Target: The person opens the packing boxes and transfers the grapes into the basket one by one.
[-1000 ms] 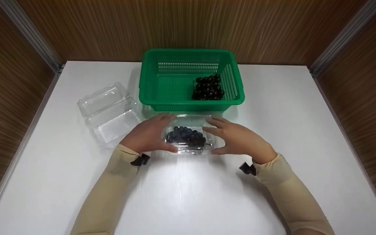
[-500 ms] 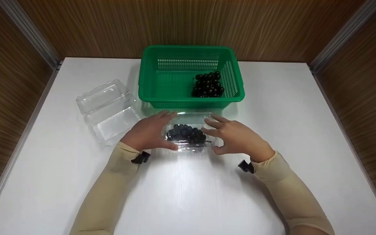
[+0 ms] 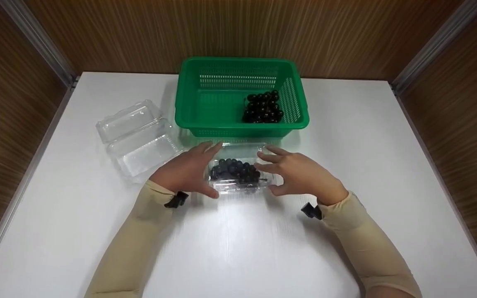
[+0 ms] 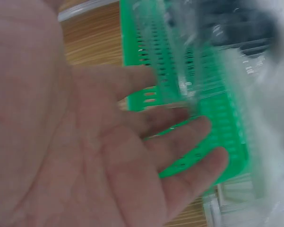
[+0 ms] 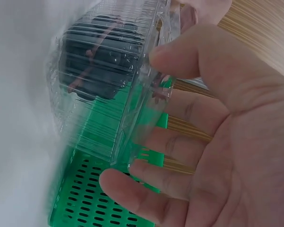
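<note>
Left hand [image 3: 184,170] is being loosened from clear box [image 3: 242,187], fingers released. Box is being touched by unclenched right hand [image 3: 302,174].

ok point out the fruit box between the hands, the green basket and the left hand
Fruit box [image 3: 242,150]: head view, on the clear plastic at its far part
Green basket [image 3: 238,125]: head view, on the near rim
Left hand [image 3: 185,169]: head view, on the back of it

Long beige slvs [image 3: 124,244], L+R, ea. w/ small blk clip [image 3: 312,210].
</note>
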{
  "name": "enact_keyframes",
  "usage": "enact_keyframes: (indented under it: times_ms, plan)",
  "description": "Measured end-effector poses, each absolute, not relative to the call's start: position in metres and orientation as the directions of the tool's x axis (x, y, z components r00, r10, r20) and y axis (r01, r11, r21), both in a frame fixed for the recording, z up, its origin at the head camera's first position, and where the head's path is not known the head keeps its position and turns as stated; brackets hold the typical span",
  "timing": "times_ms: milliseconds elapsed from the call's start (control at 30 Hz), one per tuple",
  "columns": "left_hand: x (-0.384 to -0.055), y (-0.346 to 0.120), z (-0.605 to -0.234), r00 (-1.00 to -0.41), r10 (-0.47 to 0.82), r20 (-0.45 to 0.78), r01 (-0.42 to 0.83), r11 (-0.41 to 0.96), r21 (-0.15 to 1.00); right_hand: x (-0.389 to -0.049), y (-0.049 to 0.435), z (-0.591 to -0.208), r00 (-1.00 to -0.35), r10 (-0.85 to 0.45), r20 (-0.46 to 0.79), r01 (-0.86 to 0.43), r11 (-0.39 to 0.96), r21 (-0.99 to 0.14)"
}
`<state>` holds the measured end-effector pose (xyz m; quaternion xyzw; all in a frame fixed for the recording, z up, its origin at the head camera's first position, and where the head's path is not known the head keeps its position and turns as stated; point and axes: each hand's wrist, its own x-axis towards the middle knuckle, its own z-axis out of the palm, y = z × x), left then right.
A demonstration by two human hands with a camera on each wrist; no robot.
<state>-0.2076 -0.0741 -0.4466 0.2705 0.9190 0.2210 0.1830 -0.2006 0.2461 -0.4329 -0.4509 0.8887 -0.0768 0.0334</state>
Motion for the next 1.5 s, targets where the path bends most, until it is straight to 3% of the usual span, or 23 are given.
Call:
enact_keyframes:
  times_ms: [200, 433, 700, 933, 1233, 1500]
  plan:
    - [-0.202, -0.073, -0.446, -0.791, 0.573, -0.212, 0.429, 0.768, 0.476, -0.199, 0.244, -0.433, -0.598, -0.801, 0.014, -0.793, 0.589, -0.156]
    - [-0.200, -0.068, -0.446, -0.793, 0.583, -0.176, 0.463, 0.765, 0.448, -0.187, 0.216, -0.439, -0.644, -0.754, 0.126, -0.762, 0.647, -0.020]
    - [-0.198, -0.054, -0.448, -0.784, 0.613, -0.097, 0.539, 0.750, 0.383, -0.175, 0.180, -0.447, -0.537, -0.815, 0.219, -0.832, 0.554, 0.023]
    - [-0.199, -0.050, -0.449, -0.771, 0.633, -0.066, 0.571, 0.734, 0.367, -0.172, 0.176, -0.440, -0.447, -0.873, 0.195, -0.880, 0.468, 0.079]
    - [-0.195, -0.052, -0.447, -0.778, 0.628, 0.025, 0.603, 0.735, 0.311, -0.172, 0.170, -0.446, -0.449, -0.873, 0.190, -0.858, 0.480, 0.182]
    - [-0.192, -0.053, -0.450, -0.776, 0.629, 0.044, 0.606, 0.725, 0.329, -0.172, 0.167, -0.457, -0.479, -0.831, 0.281, -0.844, 0.524, 0.111]
